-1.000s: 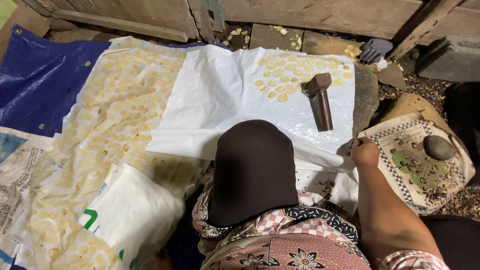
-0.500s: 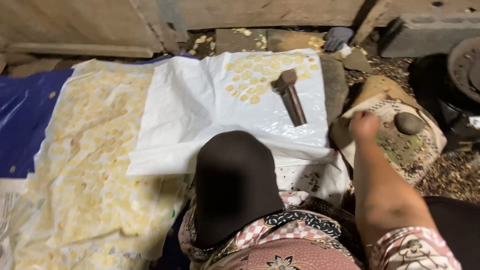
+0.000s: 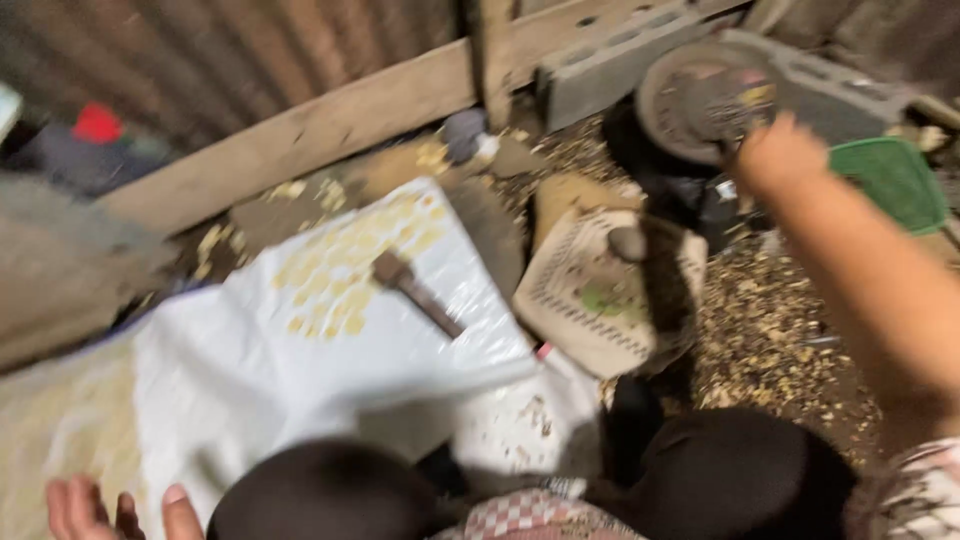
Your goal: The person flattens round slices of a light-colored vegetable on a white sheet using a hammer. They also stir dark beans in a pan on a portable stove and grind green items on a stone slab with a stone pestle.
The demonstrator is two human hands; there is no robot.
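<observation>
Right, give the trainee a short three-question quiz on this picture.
1. True or false: the hammer lies on the white sheet.
2. Which is the right hand nearest? A) the round grey disc B) the hammer C) the patterned mat
3. Fill in: the left hand is at the bottom ____ corner of the view.

Key: 1 true; 2 A; 3 left.

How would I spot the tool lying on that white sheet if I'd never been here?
Find the big white plastic sheet spread on the ground. Near its far edge lie pale yellow round pieces. The tool lies among them: a dark brown hammer-like bar with a blocky head, the only dark, long thing on the sheet.
</observation>
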